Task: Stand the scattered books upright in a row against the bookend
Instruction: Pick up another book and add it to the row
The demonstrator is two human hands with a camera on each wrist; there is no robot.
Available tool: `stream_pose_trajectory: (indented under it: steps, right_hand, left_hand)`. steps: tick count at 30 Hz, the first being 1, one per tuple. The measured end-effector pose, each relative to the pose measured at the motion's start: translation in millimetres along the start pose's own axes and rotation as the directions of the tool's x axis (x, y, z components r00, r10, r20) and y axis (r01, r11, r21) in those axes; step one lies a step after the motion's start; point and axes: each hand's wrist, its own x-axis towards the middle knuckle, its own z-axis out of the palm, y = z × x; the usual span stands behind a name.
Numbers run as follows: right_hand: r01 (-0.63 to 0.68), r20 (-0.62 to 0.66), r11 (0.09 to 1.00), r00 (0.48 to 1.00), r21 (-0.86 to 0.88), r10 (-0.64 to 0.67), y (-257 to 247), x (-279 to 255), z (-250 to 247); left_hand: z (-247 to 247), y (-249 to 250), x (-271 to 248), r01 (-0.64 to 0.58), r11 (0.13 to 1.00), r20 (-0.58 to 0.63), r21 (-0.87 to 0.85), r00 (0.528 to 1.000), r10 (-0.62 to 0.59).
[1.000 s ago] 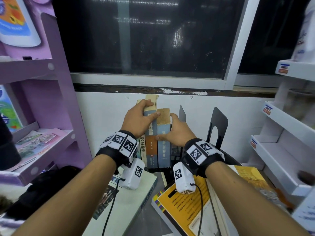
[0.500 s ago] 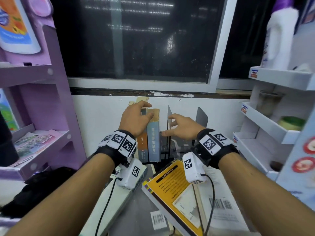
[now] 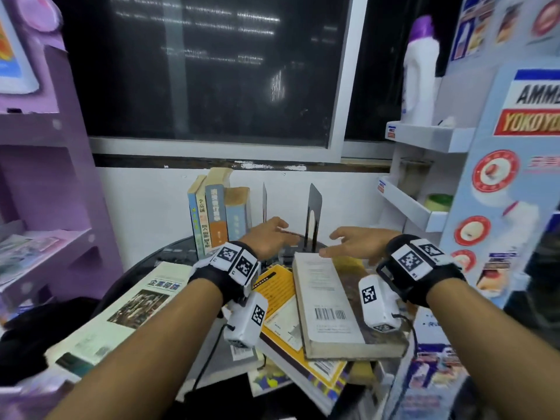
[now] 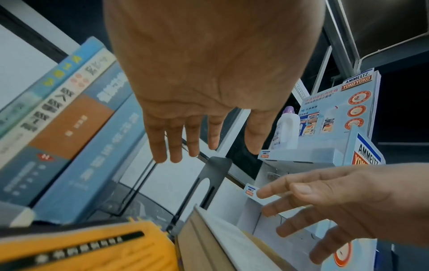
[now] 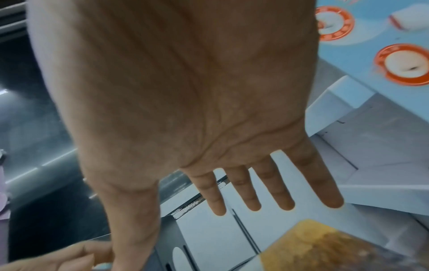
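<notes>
Several books [image 3: 218,212] stand upright in a row against the white wall, leaning slightly; the left wrist view shows their spines [image 4: 69,132]. Two black metal bookends [image 3: 313,213] stand to their right, the nearer one [image 4: 210,181] also in the left wrist view. My left hand [image 3: 268,237] hovers open between the row and the bookends, holding nothing. My right hand [image 3: 353,242] is open with fingers spread [image 5: 267,190] over the far end of a thick white-covered book [image 3: 327,301]. That book lies flat on a yellow book [image 3: 277,310].
A large pale-green book [image 3: 130,310] lies flat at the left of the round dark table [image 3: 169,256]. A purple shelf unit [image 3: 45,177] stands at left, a white display rack [image 3: 424,177] with a white bottle [image 3: 419,77] at right.
Both hands have let go of the upright books and drawn back towards me. The right hand has moved right, over the flat white book. My head has turned right and down.
</notes>
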Motion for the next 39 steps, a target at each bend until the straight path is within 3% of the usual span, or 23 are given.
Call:
stream_pose_trajectory:
  steps: [7,13,19,22,29,34,39]
  right_hand:
    - [-0.135,0.056,0.990,0.989,0.033,0.133,44,-12,14]
    - [-0.133,0.126,0.984,0.985,0.122,0.118,51,-20,21]
    - [-0.113,0.170,0.983,0.982,0.147,0.087,48,-22,24]
    - [-0.082,0.166,0.985,0.985,0.151,0.056,45,-28,24]
    - [-0.063,0.070,0.978,0.996,0.200,0.050,49,-20,29]
    - [-0.066,0.003,0.961,0.998,0.270,0.068,48,-18,30]
    - [-0.068,-0.093,0.954,0.991,0.293,0.099,42,-21,26]
  left_hand:
    - [38,12,-1,0.166,0.986,0.181,0.006,0.970,-0.164]
    - [55,5,5,0.252,0.968,0.257,-0.016,0.936,-0.240]
    - [57,17,-7,0.195,0.980,0.306,0.027,0.932,-0.194]
    - [54,17,-9,0.160,0.983,0.272,0.088,0.946,-0.178]
    - [58,13,-10,0.081,0.997,0.271,0.016,0.959,-0.082]
    - [58,6,-2,0.154,0.964,0.235,-0.215,0.967,-0.102]
    - [56,5,-4,0.126,0.920,0.163,-0.372,0.984,-0.069]
